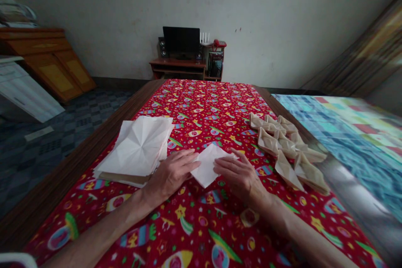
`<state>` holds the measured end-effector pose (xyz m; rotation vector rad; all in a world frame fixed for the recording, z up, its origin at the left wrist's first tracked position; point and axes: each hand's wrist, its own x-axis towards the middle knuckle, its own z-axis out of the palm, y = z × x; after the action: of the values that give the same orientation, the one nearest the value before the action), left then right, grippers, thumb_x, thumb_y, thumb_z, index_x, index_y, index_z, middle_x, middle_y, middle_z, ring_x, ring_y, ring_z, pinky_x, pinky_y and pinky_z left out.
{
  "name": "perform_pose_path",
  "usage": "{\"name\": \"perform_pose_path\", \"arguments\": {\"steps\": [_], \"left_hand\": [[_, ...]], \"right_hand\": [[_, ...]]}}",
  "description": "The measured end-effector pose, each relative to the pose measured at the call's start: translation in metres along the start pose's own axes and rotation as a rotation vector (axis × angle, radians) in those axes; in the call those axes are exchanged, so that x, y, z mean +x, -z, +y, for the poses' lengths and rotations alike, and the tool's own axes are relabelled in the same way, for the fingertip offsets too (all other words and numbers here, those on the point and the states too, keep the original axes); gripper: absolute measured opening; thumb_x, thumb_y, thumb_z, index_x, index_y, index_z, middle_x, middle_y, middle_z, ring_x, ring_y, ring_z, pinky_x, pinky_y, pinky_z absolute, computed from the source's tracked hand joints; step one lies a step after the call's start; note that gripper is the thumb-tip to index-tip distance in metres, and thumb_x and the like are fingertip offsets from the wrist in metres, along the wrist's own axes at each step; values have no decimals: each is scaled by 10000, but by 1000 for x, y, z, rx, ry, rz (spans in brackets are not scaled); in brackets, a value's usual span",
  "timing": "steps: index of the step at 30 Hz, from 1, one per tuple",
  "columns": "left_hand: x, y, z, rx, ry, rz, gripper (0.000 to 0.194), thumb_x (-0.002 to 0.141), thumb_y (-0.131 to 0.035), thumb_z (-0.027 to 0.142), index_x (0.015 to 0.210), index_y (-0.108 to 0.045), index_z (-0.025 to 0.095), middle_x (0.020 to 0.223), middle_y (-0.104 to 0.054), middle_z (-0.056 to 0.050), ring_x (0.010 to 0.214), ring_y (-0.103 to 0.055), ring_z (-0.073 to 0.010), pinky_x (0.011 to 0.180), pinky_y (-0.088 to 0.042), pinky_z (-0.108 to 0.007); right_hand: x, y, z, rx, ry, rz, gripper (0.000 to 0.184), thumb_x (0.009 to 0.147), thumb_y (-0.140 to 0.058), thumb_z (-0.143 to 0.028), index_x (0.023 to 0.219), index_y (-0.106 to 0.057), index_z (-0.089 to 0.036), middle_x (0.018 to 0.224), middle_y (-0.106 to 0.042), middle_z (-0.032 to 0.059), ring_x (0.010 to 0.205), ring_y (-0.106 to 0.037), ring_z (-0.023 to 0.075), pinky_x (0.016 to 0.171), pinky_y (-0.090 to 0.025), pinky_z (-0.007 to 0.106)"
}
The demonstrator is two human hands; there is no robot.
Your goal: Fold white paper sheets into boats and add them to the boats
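A small folded sheet of white paper (207,164) lies diamond-shaped on the red patterned cloth in front of me. My left hand (176,170) holds its left corner, thumb and fingers bent close together. At the opposite corner, my right hand (237,172) has its fingers laid over the paper, with the thumb on the far side. The undersides of both corners are hidden by the fingers. Left of my hands rests a stack of creased white paper sheets (138,144), brownish at its lower layers. To the right sit several folded beige paper shapes (284,144) in a cluster.
The red cloth (207,104) covers a long table with dark wooden edges (125,113). A bed with a patchwork cover (339,130) adjoins on the right. Beyond the table stands a desk with a monitor (181,39). A wooden cabinet (53,63) is at the left.
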<state>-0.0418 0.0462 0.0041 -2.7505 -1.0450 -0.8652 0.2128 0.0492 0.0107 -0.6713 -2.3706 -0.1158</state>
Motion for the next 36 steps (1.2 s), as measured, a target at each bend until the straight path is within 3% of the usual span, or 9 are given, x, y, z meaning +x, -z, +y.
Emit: {"name": "perform_pose_path", "arguments": {"steps": [5,11,16,19,23,29,33,36], "left_hand": [[2,4,25,49,-112,25,235,893,-456,75,1039,-628,139,1054,-676,-68,1057,-588,-189,963,-470,-377],[-10,-8,36,-53,-45,-88,155,898,-477,118,971,-610,150,968,-663,-48,967,-592,-185,890,-482,-350],[-14,-11,30,-141,37,-146,249,859,-552,128,1101,-574,178,1051,-648,-47,994,-566,-204,882,-480,-363],[-13,-14,25,-181,83,-106,314,845,-561,111,1151,-573,182,1052,-657,-55,965,-576,-200,851,-495,-355],[-6,-20,18,-354,172,21,166,870,-554,153,986,-670,183,884,-700,-36,813,-628,-151,749,-518,-275],[6,-26,10,-431,368,-24,88,824,-630,170,836,-716,184,761,-705,-16,687,-648,-136,631,-495,-223],[3,-24,13,-415,282,6,79,842,-618,190,860,-693,174,814,-702,-23,751,-636,-146,693,-498,-242],[-5,-16,20,-387,157,14,77,869,-582,200,866,-653,169,894,-697,-31,813,-609,-151,743,-492,-260]], "right_hand": [[-12,3,-1,-80,-75,-46,162,907,-478,-160,997,-609,-194,1038,-673,78,970,-589,203,934,-374,448],[-26,12,-19,-35,-152,-278,161,917,-468,-201,971,-620,-204,919,-616,52,818,-498,192,756,-379,378],[-33,8,-18,75,-229,-256,169,914,-463,-161,993,-608,-198,882,-596,51,784,-471,175,706,-370,325],[-30,6,-18,167,-310,-229,165,900,-462,-135,953,-609,-190,879,-590,59,808,-490,176,710,-381,309],[-27,6,-20,258,-428,-214,132,875,-481,-123,871,-593,-192,834,-583,44,782,-512,164,688,-384,282],[-27,5,-21,243,-512,-210,132,872,-519,-183,746,-559,-189,738,-562,22,708,-509,152,619,-358,259],[-32,0,-17,210,-468,-185,178,892,-498,-197,731,-573,-183,718,-565,26,675,-498,143,607,-349,260],[-37,-2,-13,194,-372,-168,161,900,-475,-173,829,-617,-191,764,-591,35,710,-507,148,642,-359,273]]}}
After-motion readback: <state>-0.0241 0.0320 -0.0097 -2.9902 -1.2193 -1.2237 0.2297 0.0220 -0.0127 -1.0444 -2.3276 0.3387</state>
